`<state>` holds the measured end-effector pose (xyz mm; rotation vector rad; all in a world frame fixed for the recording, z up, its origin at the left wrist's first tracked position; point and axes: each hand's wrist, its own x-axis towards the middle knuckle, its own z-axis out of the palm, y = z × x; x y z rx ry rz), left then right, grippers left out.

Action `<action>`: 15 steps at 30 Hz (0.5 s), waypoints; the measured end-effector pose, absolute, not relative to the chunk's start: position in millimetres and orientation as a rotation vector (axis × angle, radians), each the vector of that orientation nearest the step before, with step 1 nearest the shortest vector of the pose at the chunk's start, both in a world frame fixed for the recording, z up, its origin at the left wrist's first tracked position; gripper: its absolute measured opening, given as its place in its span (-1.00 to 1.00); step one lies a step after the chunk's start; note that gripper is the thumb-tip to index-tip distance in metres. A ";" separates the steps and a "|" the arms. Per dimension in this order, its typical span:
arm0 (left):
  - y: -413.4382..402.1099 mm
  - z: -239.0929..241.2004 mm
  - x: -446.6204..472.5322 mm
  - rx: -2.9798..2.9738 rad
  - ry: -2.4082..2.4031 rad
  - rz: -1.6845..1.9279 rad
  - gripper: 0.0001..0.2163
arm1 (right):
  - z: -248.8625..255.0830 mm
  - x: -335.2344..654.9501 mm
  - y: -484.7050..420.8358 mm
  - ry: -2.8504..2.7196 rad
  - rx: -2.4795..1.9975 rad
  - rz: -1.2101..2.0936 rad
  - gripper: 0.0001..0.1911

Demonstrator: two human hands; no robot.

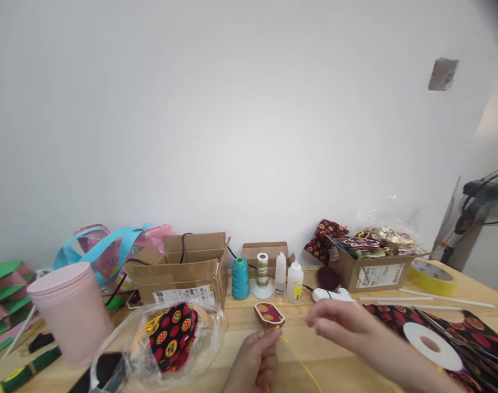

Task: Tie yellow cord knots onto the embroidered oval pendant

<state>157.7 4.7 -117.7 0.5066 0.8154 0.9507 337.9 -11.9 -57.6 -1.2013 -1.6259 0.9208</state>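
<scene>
My left hand is at the bottom centre, its fingers pinched on a small oval ornament covered in red patterned fabric, held upright above the wooden table. A thin yellow thread runs down from the ornament toward the table's front edge. My right hand hovers just right of the ornament, blurred, with its fingers loosely curled; I cannot see anything in them.
A clear bag of patterned fabric pieces and a pink cup sit at left. Cardboard boxes, a teal thread spool, glue bottles, a glue gun, white tape roll, yellow tape and a fan surround.
</scene>
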 end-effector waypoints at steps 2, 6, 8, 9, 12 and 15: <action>6.1 -119.1 157.3 0.518 0.798 0.950 -0.70 | -76.9 318.4 -5.0 -1.669 -1.203 1.047 -0.86; 8.6 -122.0 157.5 0.595 0.833 0.933 -0.73 | -122.7 286.9 8.6 -1.372 -1.143 1.429 -0.79; 8.8 -122.4 158.2 0.610 0.885 0.933 -0.73 | -134.9 283.9 13.7 -1.335 -1.128 1.502 -0.79; 8.5 -122.0 158.6 0.607 0.916 0.934 -0.73 | -137.3 285.0 15.6 -1.338 -1.112 1.505 -0.80; 6.6 -118.5 159.3 0.606 0.973 0.919 -0.73 | -133.6 290.9 17.7 -1.354 -1.026 1.490 -0.82; 4.6 -114.2 159.3 0.614 0.987 0.887 -0.73 | -122.8 291.9 14.6 -1.403 -1.042 1.425 -0.80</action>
